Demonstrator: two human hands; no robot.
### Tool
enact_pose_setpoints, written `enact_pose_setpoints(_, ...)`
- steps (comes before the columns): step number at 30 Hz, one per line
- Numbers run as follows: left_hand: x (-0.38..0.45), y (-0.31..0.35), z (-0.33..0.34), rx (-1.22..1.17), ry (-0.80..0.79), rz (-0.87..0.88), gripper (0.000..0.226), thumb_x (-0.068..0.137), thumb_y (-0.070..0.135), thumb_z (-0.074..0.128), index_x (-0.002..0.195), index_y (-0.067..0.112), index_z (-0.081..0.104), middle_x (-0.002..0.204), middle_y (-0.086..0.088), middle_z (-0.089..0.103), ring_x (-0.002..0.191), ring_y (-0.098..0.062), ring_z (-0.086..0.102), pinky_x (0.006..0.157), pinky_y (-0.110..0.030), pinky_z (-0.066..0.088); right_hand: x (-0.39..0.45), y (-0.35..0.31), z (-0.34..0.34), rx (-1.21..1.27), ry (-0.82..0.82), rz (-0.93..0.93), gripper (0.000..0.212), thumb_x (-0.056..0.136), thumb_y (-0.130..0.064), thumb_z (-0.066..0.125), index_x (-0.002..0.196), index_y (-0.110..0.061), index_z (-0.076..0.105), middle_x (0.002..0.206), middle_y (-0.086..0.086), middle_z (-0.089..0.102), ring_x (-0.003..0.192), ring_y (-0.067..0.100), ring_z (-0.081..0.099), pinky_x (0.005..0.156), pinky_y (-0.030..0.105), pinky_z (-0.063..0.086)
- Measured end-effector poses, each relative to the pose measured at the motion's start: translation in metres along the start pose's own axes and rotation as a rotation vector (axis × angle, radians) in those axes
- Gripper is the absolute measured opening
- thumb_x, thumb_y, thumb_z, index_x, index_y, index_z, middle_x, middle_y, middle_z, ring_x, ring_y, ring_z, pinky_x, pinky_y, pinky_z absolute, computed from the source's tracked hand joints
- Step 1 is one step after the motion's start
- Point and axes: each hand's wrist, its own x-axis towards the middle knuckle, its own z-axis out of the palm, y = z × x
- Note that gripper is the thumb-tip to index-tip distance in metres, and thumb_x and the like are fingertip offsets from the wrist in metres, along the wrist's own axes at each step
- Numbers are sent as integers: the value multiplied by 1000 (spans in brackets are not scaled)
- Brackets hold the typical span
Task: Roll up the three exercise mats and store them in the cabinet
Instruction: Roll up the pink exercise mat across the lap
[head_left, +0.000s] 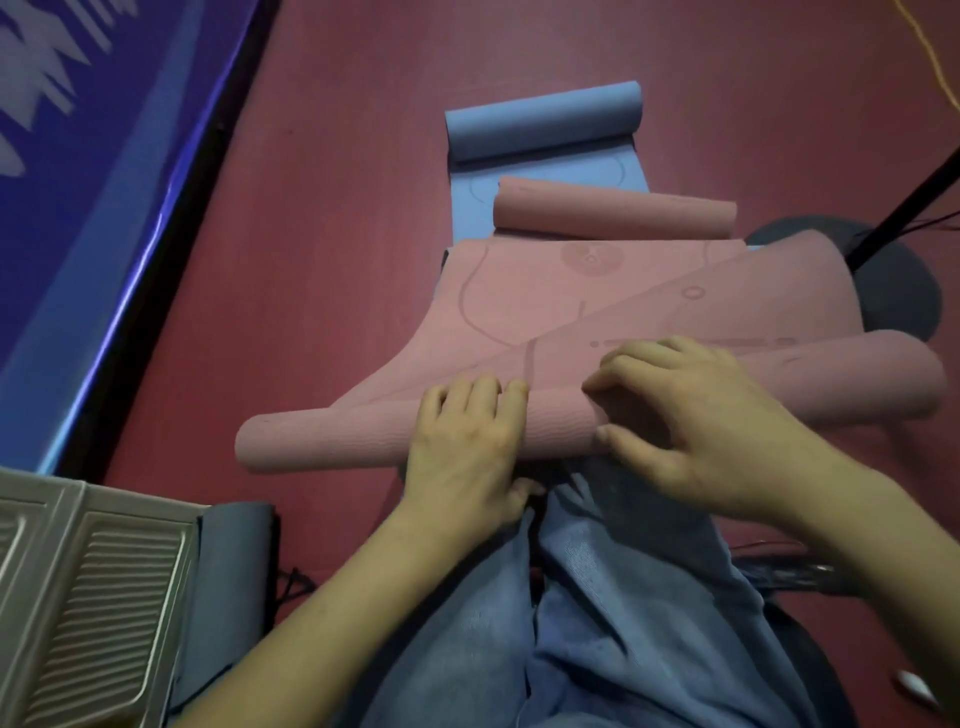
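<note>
Dark red floor (337, 218), blue printed banner (78, 156) at left, round dark stand base (904, 291) at right.

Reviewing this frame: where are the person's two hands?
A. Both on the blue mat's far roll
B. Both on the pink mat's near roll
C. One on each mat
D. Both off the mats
B. The left hand and right hand both rest on the rolled near end of the pink mat, while the blue mat lies untouched farther away.
</note>
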Motion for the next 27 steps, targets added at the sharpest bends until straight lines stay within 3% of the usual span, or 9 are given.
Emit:
enact_pose_setpoints(4,29,-9,-16,-44,-199,12,84,52,66,88,112,21,50,107,1,62,100,-26,61,78,-38,37,1,27,-15,114,-24,132,45,86,-60,47,115,-32,65,107,-12,68,102,21,61,95,50,47)
enact_pose_setpoints(6,45,-15,-22,-86,-265,16,80,56,63,88,112,23,48,114,2,66,104,-27,63,74,-36,37,-4,47,-21,81,-16,232,57,84,-70,40,116,-31,65,105,-8,70,104,23,64,105,51,39)
enact_pose_setpoints(8,55,-23,-25,-105,-299,35,73,60,59,87,111,25,47,115,2,68,103,-29,65,71,-35,40,-13,59,-23,46,-47,297,69,78,-76,33,124,-33,62,115,-6,70,113,23,61,115,54,24)
enact_pose_setpoints(10,60,-30,-24,-111,-310,61,64,65,53,83,111,27,47,112,1,69,99,-30,65,70,-36,42,-19,58,-21,27,-68,293,77,73,-72,35,133,-30,57,130,-3,66,122,24,58,118,55,20)
enact_pose_setpoints(13,62,-39,-25,-112,-319,74,54,67,42,78,111,28,49,106,-1,69,95,-32,65,67,-35,39,-24,49,-11,-154,-89,241,83,62,-61,47,137,-27,49,138,-1,61,123,27,56,112,51,31)
enact_pose_setpoints(17,50,-46,-33,-92,-339,112,51,64,37,76,107,29,50,103,-1,69,93,-33,65,66,-35,39,-24,40,-1,-272,-133,227,73,62,-43,72,127,-34,40,127,-8,57,116,23,55,94,43,41)
enact_pose_setpoints(22,6,-63,-49,-122,-429,168,52,57,41,76,103,32,53,96,5,70,88,-27,68,63,-33,44,-43,10,-3,-155,-237,136,74,62,-51,74,124,-36,37,121,-10,53,111,20,57,83,35,45)
enact_pose_setpoints(27,-57,-66,-49,-244,-479,76,48,50,45,71,93,37,50,81,14,64,73,-15,64,59,-35,51,-61,-25,10,-199,-293,57,68,68,-45,71,126,-34,37,117,-8,49,110,20,56,84,36,40)
